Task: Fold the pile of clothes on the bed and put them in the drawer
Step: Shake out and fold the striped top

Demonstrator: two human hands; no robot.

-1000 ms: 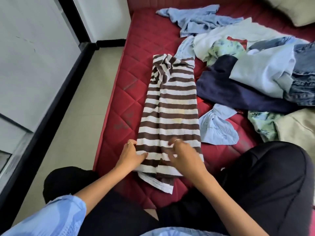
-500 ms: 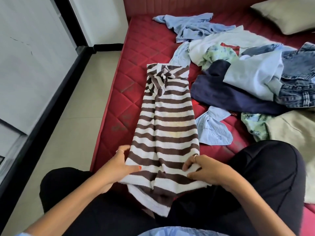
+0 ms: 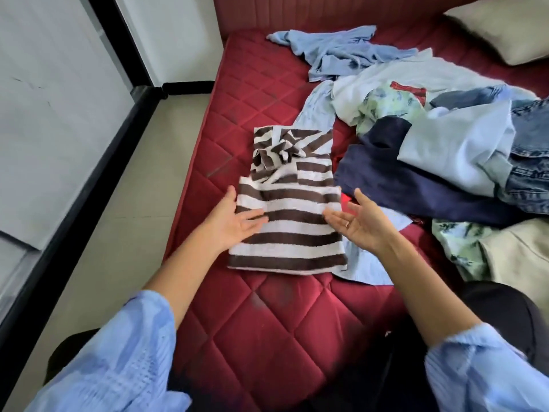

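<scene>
A brown-and-white striped garment lies folded in half on the red quilted mattress, its bunched collar end at the far side. My left hand hovers at the garment's left edge, palm up, fingers straight, holding nothing. My right hand is at its right edge, palm up and open too. To the right lies the unfolded pile of clothes: a dark navy piece, light blue pieces, jeans, a floral green piece, a white piece.
A light blue garment lies crumpled near the headboard. A small light blue piece sticks out under the striped garment's right side. A beige pillow sits at the far right corner. Tiled floor runs left of the bed. No drawer is visible.
Both hands lifted the striped garment's near end and folded it away over the far half, then let go. The hands now hover open at its sides.
</scene>
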